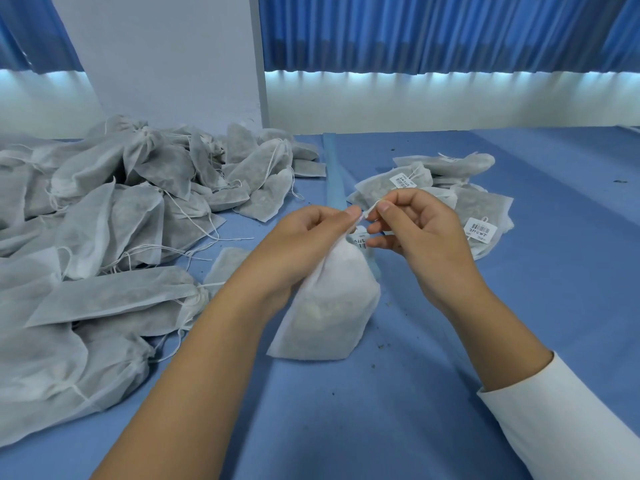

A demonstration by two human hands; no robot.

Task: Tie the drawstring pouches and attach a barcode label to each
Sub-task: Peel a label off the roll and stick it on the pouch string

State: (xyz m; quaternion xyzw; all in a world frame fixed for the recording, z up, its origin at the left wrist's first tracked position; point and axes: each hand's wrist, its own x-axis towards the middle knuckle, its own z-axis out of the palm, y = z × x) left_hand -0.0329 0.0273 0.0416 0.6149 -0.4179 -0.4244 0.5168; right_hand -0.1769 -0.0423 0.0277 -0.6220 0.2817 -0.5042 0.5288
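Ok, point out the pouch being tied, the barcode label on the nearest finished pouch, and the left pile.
pouch being tied point(332, 306), head view, middle of its filled body.
barcode label point(480, 230), head view, centre of the white tag.
left pile point(104, 216), head view, a pouch in the heap.

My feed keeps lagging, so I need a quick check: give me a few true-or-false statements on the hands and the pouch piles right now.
1. The right hand pinches the string of the pouch. True.
2. The left hand lies flat on the table. False: it grips the pouch's neck.
3. The labelled pile lies to the right of the hands. True.
4. The left pile is smaller than the labelled pile. False: it is far larger.
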